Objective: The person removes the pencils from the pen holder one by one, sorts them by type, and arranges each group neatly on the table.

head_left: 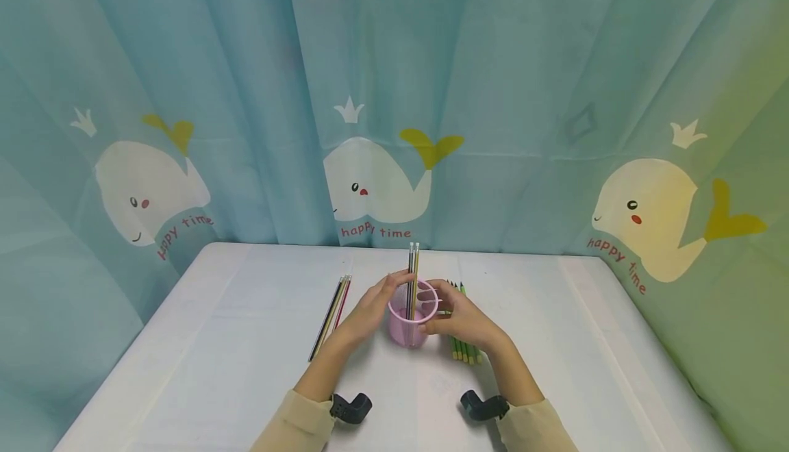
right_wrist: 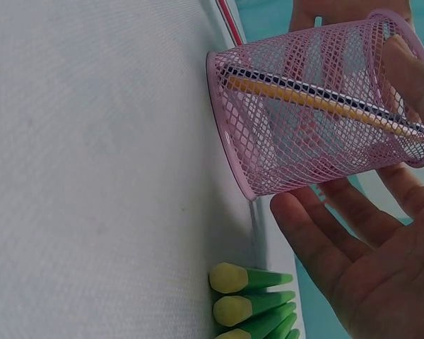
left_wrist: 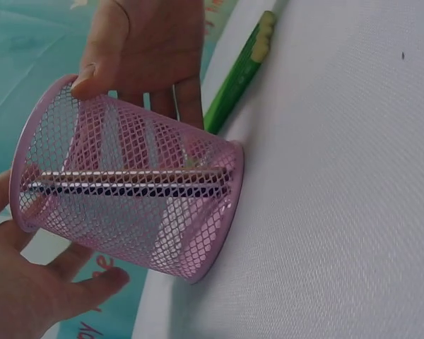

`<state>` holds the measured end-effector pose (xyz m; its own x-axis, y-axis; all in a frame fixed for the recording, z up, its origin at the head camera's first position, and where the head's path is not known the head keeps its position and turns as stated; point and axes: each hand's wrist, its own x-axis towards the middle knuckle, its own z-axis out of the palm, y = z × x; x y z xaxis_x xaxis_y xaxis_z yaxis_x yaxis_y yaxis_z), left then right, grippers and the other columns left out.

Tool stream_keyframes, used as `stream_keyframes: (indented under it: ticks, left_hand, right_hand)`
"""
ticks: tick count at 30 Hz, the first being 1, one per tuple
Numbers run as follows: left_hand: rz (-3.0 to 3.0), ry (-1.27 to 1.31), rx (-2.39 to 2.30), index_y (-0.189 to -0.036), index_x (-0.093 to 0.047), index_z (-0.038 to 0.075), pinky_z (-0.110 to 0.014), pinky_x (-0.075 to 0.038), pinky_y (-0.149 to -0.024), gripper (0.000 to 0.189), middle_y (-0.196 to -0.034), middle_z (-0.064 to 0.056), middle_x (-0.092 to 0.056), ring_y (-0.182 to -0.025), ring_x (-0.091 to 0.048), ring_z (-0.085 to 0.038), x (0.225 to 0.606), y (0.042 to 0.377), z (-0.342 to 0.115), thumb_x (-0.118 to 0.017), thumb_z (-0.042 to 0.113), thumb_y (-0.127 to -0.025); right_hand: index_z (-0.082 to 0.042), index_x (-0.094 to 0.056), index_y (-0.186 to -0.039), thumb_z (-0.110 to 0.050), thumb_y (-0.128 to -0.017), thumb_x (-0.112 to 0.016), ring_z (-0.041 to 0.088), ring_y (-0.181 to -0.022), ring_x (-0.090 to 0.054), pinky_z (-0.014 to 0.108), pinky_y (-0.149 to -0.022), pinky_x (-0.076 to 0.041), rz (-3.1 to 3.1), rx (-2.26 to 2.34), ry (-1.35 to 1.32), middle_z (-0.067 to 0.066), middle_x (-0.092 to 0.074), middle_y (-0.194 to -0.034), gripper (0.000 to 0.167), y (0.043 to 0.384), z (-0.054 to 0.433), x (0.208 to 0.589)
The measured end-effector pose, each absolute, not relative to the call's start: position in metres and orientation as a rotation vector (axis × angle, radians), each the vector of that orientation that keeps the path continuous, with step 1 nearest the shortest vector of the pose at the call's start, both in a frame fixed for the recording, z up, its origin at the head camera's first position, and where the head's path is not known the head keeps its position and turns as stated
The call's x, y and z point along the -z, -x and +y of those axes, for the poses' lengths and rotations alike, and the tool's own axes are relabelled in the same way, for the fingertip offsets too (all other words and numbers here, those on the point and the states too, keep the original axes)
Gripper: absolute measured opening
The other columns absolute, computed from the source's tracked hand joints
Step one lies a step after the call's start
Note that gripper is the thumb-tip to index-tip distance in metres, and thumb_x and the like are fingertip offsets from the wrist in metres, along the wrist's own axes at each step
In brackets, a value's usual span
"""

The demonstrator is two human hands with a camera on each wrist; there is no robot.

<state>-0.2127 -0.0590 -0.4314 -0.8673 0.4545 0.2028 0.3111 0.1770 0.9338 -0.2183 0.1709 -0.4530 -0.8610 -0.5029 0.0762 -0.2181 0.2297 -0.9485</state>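
A pink mesh pencil cup (head_left: 407, 332) stands upright on the table between my two hands. In it a few striped pencils (head_left: 411, 260), dark and yellow, stand with their upper ends above the rim. My right hand (head_left: 465, 318) grips the cup from the right, its thumb at the rim and its fingers round the far side, as the left wrist view also shows at the thumb (left_wrist: 92, 78). On the other side my left hand (head_left: 370, 305) has loosely spread fingers beside the cup, with a fingertip right by the pencils.
Several green pencils (head_left: 464, 349) lie side by side at the right, partly behind my right hand. Left of the cup lies a small group of striped pencils (head_left: 327, 322), dark, gold and red. Behind the white table (head_left: 216, 383) hangs a blue-green curtain (head_left: 524, 82).
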Motion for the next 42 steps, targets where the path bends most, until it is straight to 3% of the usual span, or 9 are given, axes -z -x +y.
stream_keyframes:
  ticks: [3, 9, 42]
  left_hand:
    - [2.321, -0.752, -1.815, -0.144, -0.052, 0.007, -0.055, -0.020, -0.122, 0.063, -0.154, -0.010, -0.045, -0.148, -0.031, -0.029, 0.430, 0.213, -0.060, -0.012, 0.041, -0.110]
    - [2.313, -0.718, -1.906, -0.141, -0.055, 0.005, -0.062, -0.034, -0.113, 0.065, -0.148, -0.014, -0.049, -0.143, -0.038, -0.033, 0.424, 0.213, -0.064, -0.013, 0.042, -0.109]
    - [2.241, -0.830, -2.088, -0.142, -0.050, 0.000, -0.051, -0.048, -0.106, 0.057, -0.148, -0.019, -0.047, -0.133, -0.048, -0.038, 0.385, 0.202, -0.084, -0.024, 0.040, -0.110]
  right_hand:
    - [-0.013, -0.046, -0.142, -0.017, -0.079, -0.084, 0.037, -0.128, -0.054, 0.049, -0.106, -0.048, 2.256, 1.682, 0.676, 0.016, -0.053, -0.140, 0.074, 0.218, 0.171, 0.453]
    - [-0.012, -0.046, -0.143, -0.017, -0.078, -0.085, 0.036, -0.128, -0.054, 0.049, -0.106, -0.047, 2.269, 1.674, 0.665, 0.016, -0.054, -0.140, 0.076, 0.219, 0.170, 0.454]
    - [-0.014, -0.045, -0.143, -0.013, -0.080, -0.083, 0.035, -0.126, -0.055, 0.047, -0.104, -0.049, 2.248, 1.674, 0.658, 0.015, -0.055, -0.138, 0.074, 0.220, 0.172, 0.457]
